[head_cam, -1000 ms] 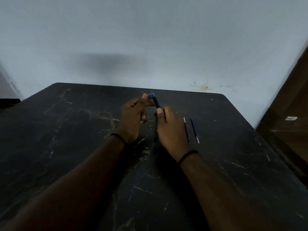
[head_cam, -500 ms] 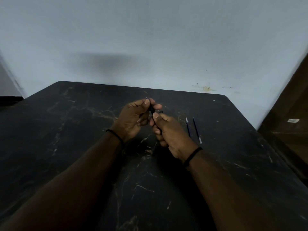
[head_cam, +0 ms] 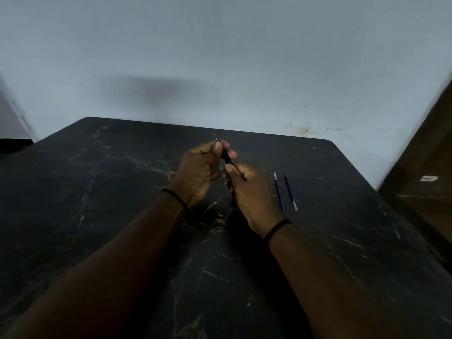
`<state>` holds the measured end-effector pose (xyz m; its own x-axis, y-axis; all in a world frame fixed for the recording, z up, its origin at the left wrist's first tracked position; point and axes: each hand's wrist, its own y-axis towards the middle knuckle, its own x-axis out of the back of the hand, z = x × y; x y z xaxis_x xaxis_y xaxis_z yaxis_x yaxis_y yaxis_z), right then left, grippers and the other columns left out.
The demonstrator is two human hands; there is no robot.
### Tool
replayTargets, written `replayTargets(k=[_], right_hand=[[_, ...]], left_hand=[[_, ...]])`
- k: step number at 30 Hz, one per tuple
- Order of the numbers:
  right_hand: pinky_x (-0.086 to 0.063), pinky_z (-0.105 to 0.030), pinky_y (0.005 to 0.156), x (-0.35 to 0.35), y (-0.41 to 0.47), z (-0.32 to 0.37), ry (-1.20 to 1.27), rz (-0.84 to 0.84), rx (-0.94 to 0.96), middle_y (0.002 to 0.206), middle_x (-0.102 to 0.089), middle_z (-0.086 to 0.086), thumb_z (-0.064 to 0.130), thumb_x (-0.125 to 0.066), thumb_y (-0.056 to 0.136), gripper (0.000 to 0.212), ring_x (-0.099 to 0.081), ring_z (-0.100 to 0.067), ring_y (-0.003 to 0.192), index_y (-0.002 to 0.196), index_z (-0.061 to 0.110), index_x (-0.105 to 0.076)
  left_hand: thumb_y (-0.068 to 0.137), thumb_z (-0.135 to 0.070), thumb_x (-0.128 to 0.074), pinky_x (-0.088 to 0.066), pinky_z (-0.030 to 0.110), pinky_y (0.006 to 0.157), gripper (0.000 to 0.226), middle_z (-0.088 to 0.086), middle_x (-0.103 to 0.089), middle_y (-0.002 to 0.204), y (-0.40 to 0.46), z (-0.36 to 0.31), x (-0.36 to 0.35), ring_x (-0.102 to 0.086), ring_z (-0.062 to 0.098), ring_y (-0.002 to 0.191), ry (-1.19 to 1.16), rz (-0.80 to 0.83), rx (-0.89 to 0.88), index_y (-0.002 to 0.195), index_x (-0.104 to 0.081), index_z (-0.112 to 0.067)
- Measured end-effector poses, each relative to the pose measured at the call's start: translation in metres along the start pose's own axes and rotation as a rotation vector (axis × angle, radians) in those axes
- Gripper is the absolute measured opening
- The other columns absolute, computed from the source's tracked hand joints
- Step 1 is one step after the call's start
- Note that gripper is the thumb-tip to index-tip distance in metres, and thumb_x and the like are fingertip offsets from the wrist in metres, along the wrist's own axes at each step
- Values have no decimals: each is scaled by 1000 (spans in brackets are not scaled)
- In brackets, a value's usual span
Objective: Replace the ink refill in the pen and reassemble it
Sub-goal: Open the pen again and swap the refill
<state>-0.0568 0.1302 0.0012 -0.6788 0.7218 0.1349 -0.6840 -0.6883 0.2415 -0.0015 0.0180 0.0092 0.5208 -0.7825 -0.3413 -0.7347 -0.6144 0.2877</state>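
Observation:
Both hands hold a dark pen above the middle of the black marble table. My left hand pinches the pen's far end between thumb and fingers, where a small blue tip shows. My right hand grips the near part of the barrel, most of which is hidden in the fist. Two thin blue ink refills lie side by side on the table just right of my right hand: one refill nearer it, the other refill further right.
A pale wall stands behind the table's far edge. A brown wooden piece of furniture stands close to the table's right edge. Dark bands circle both wrists.
The pen was upright with its blue end exposed; my left hand closed over that end. Both hands moved slightly and now grip the pen at an angle.

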Motion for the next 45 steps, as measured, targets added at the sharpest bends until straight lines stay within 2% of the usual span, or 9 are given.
replayTargets(k=[4,7,10,15,27,30,35,40,45], right_hand=[[-33,-31,62,2,0,-1,-54,-38,26,68,-48,-9,22,-54,102,30,-42,-18,63,91,-2,-68],[-37,-25,56,4,0,-1,-66,-17,11,62,-50,-2,26,-51,103,31,-45,-10,56,88,6,-68],[-28,-17,39,7,0,-1,129,138,-122,52,-42,8,33,-44,106,33,-32,-3,40,85,14,-62],[-17,-12,37,12,4,2,469,303,-365,50,-33,9,39,-42,106,34,-20,-3,36,79,21,-53],[-13,-12,35,20,5,6,619,504,-475,48,-30,10,42,-40,105,36,-20,-1,35,77,21,-49],[-14,-11,34,21,6,5,609,517,-468,48,-30,10,42,-40,105,36,-20,-2,35,77,22,-50],[-15,-10,36,17,8,1,512,456,-412,50,-30,9,45,-44,103,38,-20,-2,36,73,25,-52],[-15,-10,37,15,9,0,401,364,-343,50,-32,8,44,-44,104,39,-19,-2,35,72,24,-53],[-17,-14,35,11,6,2,275,262,-255,48,-32,8,35,-46,105,35,-20,-3,35,73,21,-53]], left_hand=[[102,-15,-46,-30,14,36,20,2,-72,75,1,3,-5,-34,3,32,14,-40,-27,90,-61,-10],[102,-17,-47,-36,15,38,20,0,-73,77,1,1,-6,-44,3,36,5,-42,-16,92,-63,-11],[102,-17,-46,-40,17,40,22,2,-77,90,1,-3,-1,-46,4,35,-30,34,37,100,-66,-9],[102,-12,-41,-16,23,43,28,8,-74,115,2,-6,10,-49,6,41,-4,184,123,117,-63,-6],[100,-24,-43,-18,20,41,37,11,-63,135,1,-9,14,-51,2,43,-30,308,186,127,-58,-5],[96,-25,-45,-20,17,39,34,10,-68,127,-1,-9,13,-56,4,45,-53,307,177,118,-64,-8],[96,-22,-43,-26,13,33,18,3,-78,94,-2,-10,9,-62,10,45,-52,240,147,94,-59,-12],[92,-25,-45,-28,14,33,16,2,-77,86,-2,-11,4,-58,10,41,-25,215,92,90,-55,-12],[102,-17,-39,-25,14,33,22,3,-76,82,-1,-7,2,-47,7,32,-5,141,74,89,-56,-11]])
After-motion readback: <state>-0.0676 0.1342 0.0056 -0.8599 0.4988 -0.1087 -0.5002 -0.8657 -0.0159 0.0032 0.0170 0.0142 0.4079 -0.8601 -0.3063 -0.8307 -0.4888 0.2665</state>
